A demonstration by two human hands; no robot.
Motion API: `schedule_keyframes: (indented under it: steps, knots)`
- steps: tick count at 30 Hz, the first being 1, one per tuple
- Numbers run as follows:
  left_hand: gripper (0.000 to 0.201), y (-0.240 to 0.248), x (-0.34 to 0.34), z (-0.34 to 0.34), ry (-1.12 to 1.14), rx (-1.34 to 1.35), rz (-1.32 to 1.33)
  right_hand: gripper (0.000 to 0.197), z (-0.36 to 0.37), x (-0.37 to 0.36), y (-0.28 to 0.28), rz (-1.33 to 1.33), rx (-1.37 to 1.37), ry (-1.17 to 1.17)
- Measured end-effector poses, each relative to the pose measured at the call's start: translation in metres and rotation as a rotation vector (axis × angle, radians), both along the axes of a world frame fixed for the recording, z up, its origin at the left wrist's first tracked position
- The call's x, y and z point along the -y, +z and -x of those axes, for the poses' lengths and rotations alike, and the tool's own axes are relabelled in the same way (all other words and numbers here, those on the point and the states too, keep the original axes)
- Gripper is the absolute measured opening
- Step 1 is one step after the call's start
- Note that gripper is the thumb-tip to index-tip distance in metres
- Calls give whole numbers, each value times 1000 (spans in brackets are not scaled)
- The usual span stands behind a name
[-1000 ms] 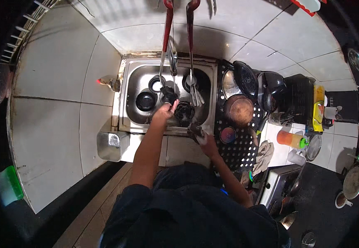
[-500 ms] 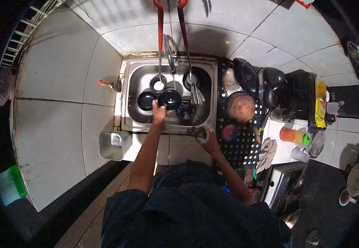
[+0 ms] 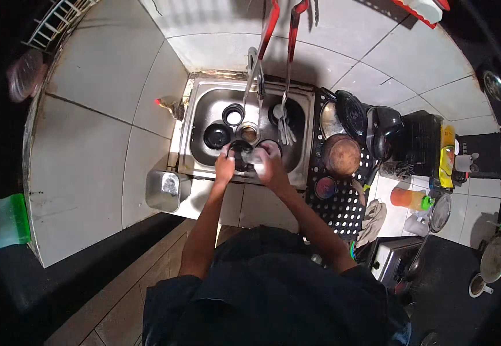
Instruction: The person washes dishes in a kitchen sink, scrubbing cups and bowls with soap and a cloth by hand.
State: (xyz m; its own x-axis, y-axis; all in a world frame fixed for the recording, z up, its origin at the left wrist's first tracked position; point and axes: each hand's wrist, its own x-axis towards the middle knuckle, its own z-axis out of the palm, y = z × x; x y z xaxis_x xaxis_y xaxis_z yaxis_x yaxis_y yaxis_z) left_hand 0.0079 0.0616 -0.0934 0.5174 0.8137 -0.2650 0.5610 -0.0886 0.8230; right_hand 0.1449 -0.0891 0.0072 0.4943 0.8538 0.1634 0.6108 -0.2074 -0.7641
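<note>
My left hand grips the rim of a dark, glossy bowl above the near part of the sink. Pressed against the bowl's right side is my right hand, its fingers closed and smeared by motion. A pale, blurred thing lies between those fingers and the bowl; its kind is unclear. In the basin, a black bowl stands left of my hands and a dark-rimmed cup farther back. Water falls from the faucet. Several spoons and forks lean at the basin's right.
Pans, a black lid and a round brown wooden-looking piece crowd the spotted mat to the right. A metal container stands by the sink's near left corner. Red-handled tools hang above the faucet.
My right hand has come from the sink's front edge up to the bowl. The bowl has moved nearer, away from the faucet's stream. The whole view has shifted slightly.
</note>
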Motion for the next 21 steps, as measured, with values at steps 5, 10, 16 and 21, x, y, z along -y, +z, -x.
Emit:
schedule_keyframes:
  steps: [5, 10, 16, 21]
  knots:
    - [46, 10, 10, -9, 312, 376, 933, 41, 0, -26, -2, 181, 229, 350]
    - [55, 14, 18, -7, 271, 362, 779, 33, 11, -9, -6, 424, 266, 563]
    - [53, 52, 35, -37, 354, 398, 475, 28, 24, -8, -49, 122, 283, 362]
    - [44, 70, -1, -17, 373, 730, 1543, 34, 22, -20, -16, -15, -97, 243]
